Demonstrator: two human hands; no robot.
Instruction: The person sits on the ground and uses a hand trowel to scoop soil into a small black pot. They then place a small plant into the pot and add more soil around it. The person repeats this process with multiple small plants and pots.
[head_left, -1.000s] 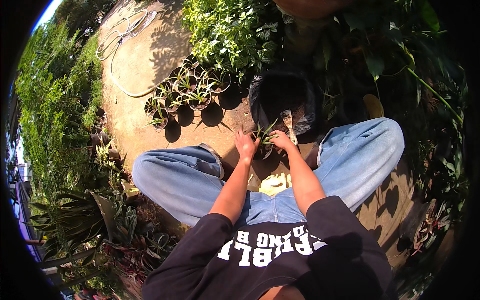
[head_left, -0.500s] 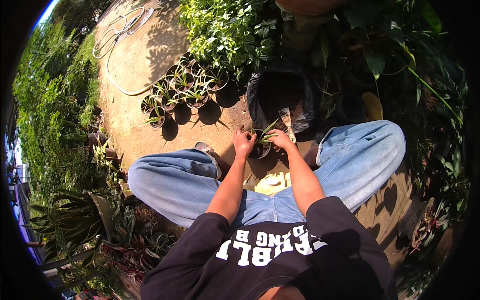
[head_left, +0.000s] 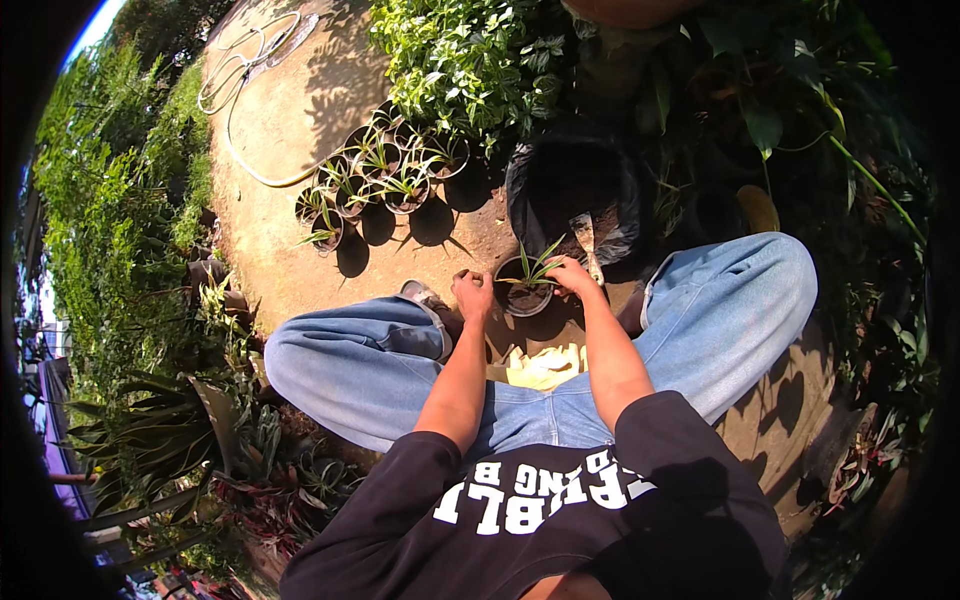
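Between knees, left hand [head_left: 472,296] and right hand [head_left: 569,275] grip small potted seedling [head_left: 527,284]

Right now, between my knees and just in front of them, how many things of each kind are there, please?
Small pot with a green plant: 1
Black bag of soil: 1
Trowel: 1
Yellow object: 1
Total: 4

Harsh direct sunlight, hard dark shadows across bare dirt ground [head_left: 300,130], deep shade at upper right, strong fisheye bending, black vignette at rim, sharp centre.
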